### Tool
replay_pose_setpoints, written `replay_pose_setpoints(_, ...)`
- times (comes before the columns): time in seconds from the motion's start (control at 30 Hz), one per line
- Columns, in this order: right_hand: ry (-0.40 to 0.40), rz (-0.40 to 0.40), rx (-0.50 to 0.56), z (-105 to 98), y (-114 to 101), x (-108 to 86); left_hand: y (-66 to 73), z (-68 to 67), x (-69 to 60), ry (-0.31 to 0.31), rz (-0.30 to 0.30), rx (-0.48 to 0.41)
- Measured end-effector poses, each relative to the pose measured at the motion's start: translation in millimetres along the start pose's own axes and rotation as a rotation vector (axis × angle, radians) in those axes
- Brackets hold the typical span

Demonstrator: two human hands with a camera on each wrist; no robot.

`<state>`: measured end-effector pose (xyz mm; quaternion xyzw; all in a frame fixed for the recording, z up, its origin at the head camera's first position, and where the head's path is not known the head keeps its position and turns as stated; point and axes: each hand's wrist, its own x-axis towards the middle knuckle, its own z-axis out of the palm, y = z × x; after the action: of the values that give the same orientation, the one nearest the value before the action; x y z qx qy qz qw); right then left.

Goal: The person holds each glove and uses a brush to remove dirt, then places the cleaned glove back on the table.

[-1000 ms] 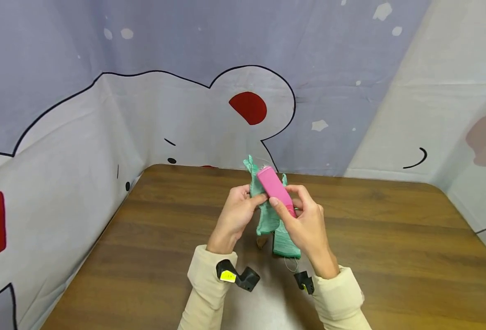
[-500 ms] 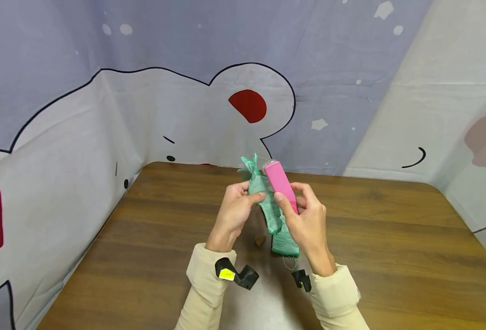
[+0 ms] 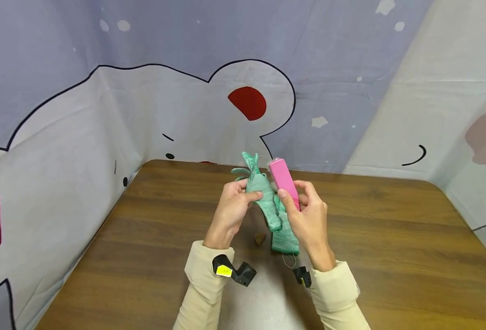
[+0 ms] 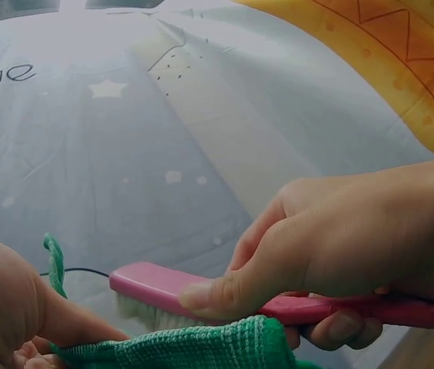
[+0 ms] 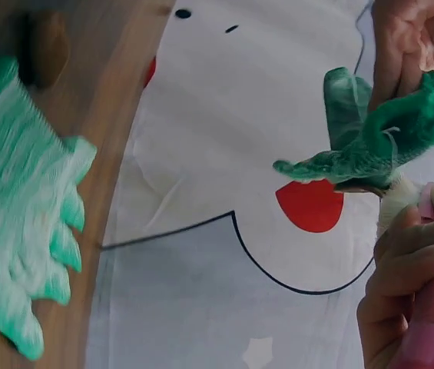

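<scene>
My left hand (image 3: 229, 208) pinches a green knit glove (image 3: 263, 195), thumb on top, with its fingers dangling at the far end. In my right hand (image 3: 310, 224) is a pink brush (image 3: 282, 176), gripped along its handle. The left wrist view shows the white bristles (image 4: 149, 314) of the brush facing down, close to the knit of the glove; whether they touch is unclear. A second green glove (image 3: 285, 241) lies on the table below the hands, and the right wrist view shows its fingers (image 5: 63, 223).
Beside the lying glove is a small brown object (image 3: 260, 238), its kind unclear. A thin loop of thread (image 3: 289, 261) trails from that glove. The wooden table (image 3: 168, 220) is backed by a printed cloth (image 3: 185, 110).
The held glove has turned in the left hand, showing more of its face and fingers. The brush has shifted slightly right and away from the glove.
</scene>
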<state>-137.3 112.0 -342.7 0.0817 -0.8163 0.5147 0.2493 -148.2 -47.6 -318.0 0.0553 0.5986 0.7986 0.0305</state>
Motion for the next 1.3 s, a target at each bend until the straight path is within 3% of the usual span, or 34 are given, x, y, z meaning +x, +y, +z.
replay_pose_setpoints(0.2,0.063,-0.097,-0.156,1,2,-0.5,0.9,0.0,-0.8,-0.024,0.014,0.03)
replay_pose_setpoints(0.3,0.073,-0.072,-0.183,0,8,1.5,2.3,-0.2,-2.2,-0.025,-0.004,0.014)
replay_pose_setpoints(0.37,0.056,-0.01,-0.16,-2,11,3.2,3.6,0.1,-3.9,-0.025,-0.02,0.002)
replay_pose_setpoints(0.43,0.03,0.063,-0.086,-5,13,4.9,4.8,0.9,-5.6,-0.026,-0.031,-0.011)
replay_pose_setpoints(0.57,-0.016,0.166,0.17,-12,4,5.9,4.9,3.0,-6.2,-0.009,-0.033,-0.019)
replay_pose_setpoints(0.63,-0.039,0.162,0.281,-15,-6,4.8,4.4,4.0,-5.3,0.008,-0.029,-0.01)
replay_pose_setpoints(0.73,-0.095,0.09,0.37,-19,-24,1.5,3.6,5.4,-4.6,0.027,-0.016,0.006)
replay_pose_setpoints(0.87,-0.198,-0.06,0.291,-19,-43,-3.8,1.9,7.5,-2.9,0.042,0.027,0.045)
replay_pose_setpoints(1.0,-0.252,-0.136,0.191,-16,-47,-5.4,2.1,10.4,-1.5,0.044,0.066,0.082)
replay_pose_setpoints(1.3,-0.096,-0.13,0.107,-16,-37,2.3,3.5,4.8,-2.5,-0.086,0.162,0.125)
